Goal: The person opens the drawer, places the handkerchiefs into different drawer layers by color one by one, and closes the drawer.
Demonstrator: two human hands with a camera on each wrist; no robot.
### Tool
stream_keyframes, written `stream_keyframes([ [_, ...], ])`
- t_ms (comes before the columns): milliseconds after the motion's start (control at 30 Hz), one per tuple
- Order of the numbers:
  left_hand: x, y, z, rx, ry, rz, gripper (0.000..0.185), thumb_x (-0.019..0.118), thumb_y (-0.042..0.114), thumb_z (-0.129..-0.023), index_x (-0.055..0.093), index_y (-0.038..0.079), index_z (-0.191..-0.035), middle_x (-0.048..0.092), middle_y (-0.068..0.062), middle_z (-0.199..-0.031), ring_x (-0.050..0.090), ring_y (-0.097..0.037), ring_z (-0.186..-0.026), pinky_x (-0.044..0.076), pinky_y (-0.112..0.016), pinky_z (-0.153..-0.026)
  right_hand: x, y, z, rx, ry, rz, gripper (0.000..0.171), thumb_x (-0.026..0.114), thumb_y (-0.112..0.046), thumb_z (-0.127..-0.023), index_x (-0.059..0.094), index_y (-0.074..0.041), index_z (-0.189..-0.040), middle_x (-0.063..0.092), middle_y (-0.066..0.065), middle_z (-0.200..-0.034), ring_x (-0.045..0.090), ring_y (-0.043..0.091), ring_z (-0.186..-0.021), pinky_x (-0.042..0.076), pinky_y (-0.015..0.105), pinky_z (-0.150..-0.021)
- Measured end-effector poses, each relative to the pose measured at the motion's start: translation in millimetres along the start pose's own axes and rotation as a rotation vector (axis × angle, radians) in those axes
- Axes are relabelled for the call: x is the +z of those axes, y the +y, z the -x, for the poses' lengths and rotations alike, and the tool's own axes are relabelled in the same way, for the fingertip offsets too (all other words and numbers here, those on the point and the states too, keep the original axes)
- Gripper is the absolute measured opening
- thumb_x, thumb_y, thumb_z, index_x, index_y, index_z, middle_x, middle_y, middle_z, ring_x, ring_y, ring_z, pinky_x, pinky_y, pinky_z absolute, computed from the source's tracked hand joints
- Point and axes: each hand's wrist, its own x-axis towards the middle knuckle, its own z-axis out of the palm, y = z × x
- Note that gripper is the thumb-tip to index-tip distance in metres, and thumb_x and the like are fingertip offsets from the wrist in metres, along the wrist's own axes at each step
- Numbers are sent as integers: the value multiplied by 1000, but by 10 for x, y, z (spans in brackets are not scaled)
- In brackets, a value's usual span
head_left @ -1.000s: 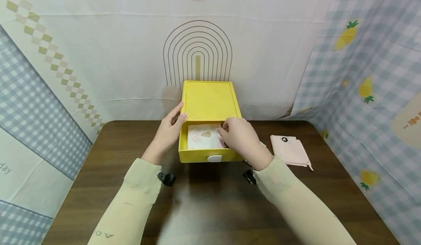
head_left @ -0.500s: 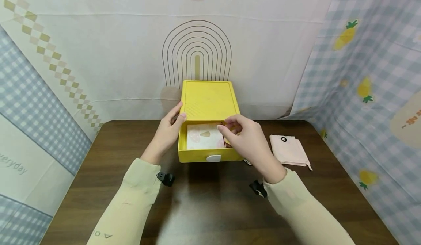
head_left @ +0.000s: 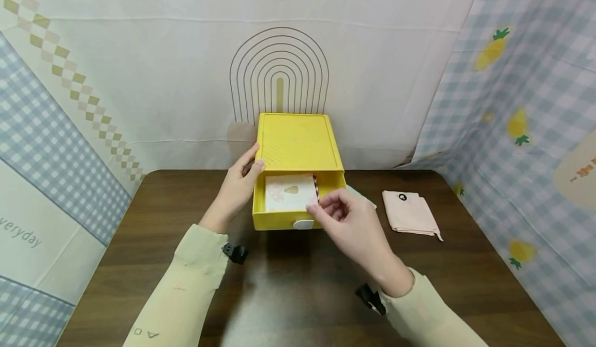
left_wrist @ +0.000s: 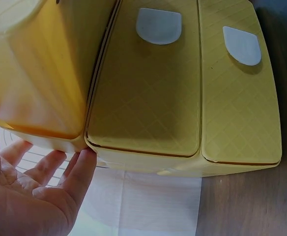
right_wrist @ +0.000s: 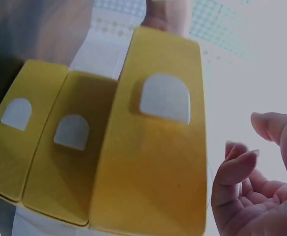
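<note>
A yellow drawer box (head_left: 295, 140) stands at the table's far edge with its top drawer (head_left: 279, 220) pulled out. A folded white and pink cloth (head_left: 288, 193) lies inside the drawer. My left hand (head_left: 237, 186) rests with straight fingers against the box's left side (left_wrist: 148, 83), thumb at the drawer's corner. My right hand (head_left: 344, 217) hovers just in front of the drawer's right end, fingers loosely curled and holding nothing. In the right wrist view the drawer front (right_wrist: 153, 157) with its white handle (right_wrist: 165, 98) sticks out above two shut drawers, beside my right hand (right_wrist: 261, 191).
A folded pale pink cloth (head_left: 410, 212) lies on the brown table (head_left: 298, 295) to the right of the box. A bit of pale green fabric (head_left: 362, 196) shows behind my right hand. Printed cloth walls close in the back and both sides.
My right hand has drawn back out of the drawer toward me, leaving the white and pink cloth inside. My left hand has stayed on the box.
</note>
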Motion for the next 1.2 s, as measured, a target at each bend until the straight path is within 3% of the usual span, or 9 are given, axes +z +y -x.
stream_keyframes([
  [267,8,-2,17,4,3,9,60,51,48,-98,33,29,-152,35,3,-152,36,-13,-135,33,-36,-107,140,73,164,69,-108,192,33,70,-55,-82,68,-25,-69,56,-15,-57,51,6,-52,45,26,-50],
  [500,3,16,27,15,-9,23,59,51,43,-99,31,26,-153,33,0,-153,36,-16,-135,32,-38,-108,226,155,165,39,-122,323,35,68,-51,-86,65,-25,-63,43,-17,-46,41,3,-45,36,25,-44],
  [667,-6,17,25,6,-18,32,58,51,39,-100,31,25,-153,32,-1,-154,34,-17,-136,32,-38,-108,255,200,150,28,-118,347,38,67,-47,-89,62,-24,-59,37,-16,-44,37,3,-43,32,24,-43],
  [900,2,0,17,11,-4,19,59,51,44,-99,32,27,-152,35,2,-152,38,-15,-133,34,-38,-107,265,223,121,56,-131,315,38,65,-45,-90,64,-23,-60,49,-17,-50,44,6,-46,39,27,-45],
  [1200,-2,-7,12,10,-11,7,60,51,44,-99,31,27,-153,34,1,-153,37,-15,-135,33,-38,-107,283,266,61,58,-125,310,42,63,-47,-91,66,-20,-59,49,-15,-49,43,8,-45,39,28,-44],
])
